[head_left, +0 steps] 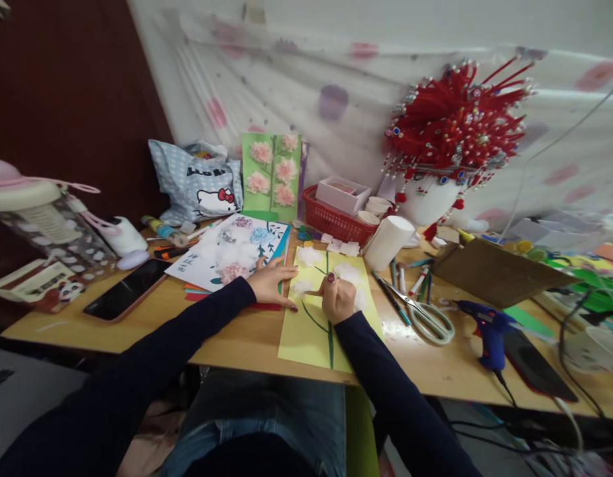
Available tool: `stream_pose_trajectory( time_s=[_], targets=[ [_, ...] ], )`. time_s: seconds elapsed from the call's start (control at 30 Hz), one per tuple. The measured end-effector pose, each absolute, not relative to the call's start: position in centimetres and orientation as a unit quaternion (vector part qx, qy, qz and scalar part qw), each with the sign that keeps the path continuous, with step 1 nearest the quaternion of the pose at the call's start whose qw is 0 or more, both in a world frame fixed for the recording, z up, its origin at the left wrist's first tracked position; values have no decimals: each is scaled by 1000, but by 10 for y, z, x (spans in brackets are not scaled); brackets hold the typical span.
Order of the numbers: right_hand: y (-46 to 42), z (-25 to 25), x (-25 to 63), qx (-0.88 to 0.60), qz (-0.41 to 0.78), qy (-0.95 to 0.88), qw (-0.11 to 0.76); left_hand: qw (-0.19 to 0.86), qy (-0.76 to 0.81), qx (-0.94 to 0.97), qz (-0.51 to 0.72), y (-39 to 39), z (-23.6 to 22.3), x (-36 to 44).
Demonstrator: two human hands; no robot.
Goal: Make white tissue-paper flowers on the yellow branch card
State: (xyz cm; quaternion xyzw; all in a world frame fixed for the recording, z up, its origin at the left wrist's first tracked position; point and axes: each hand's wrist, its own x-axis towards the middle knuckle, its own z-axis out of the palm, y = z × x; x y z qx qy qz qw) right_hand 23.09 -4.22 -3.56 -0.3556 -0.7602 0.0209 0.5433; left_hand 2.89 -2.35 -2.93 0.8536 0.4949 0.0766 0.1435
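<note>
A sheet of yellow paper (296, 341) lies on the table before me, with green stems and leaves on it. Fluffy white paper flowers (310, 256) sit along both sides of the middle stem. My left hand (271, 281) rests at the paper's left edge, fingers spread, holding nothing. Over the middle of the sheet is my right hand (338, 298), mostly curled, one finger reaching left to a white flower (301, 287). Whether anything is inside its curled fingers is hidden. Left of the sheet, a white card (187, 268) bears coloured paper flowers.
Scissors (430, 322) and pens lie right of the sheet, near a white paper roll (390, 242). Farther right are a blue glue gun (490, 334) and a dark phone (539, 368). Behind stand a red basket (331, 222) and a green flower picture (272, 175). Another phone (127, 291) lies left.
</note>
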Motion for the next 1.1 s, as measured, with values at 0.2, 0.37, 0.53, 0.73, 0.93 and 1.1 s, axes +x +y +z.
stream_pose_trajectory(
  time_s=[0.2,0.37,0.53,0.73,0.93,1.1],
  targets=[
    [-41,-42,225,-308,43,-817,487,144,489,855,90,-24,-28,27],
    [-32,-40,223,-422,87,-700,570,142,491,856,83,-24,-26,28],
    [-17,-31,229,-509,216,-516,654,135,496,855,72,-26,-23,29],
    [-12,-28,232,-493,272,-449,694,135,493,857,72,-26,-26,28],
    [-17,-31,232,-487,239,-499,675,144,494,854,76,-25,-28,28],
    [-28,-28,233,-454,185,-557,670,145,492,855,78,-25,-28,27]
  ],
)
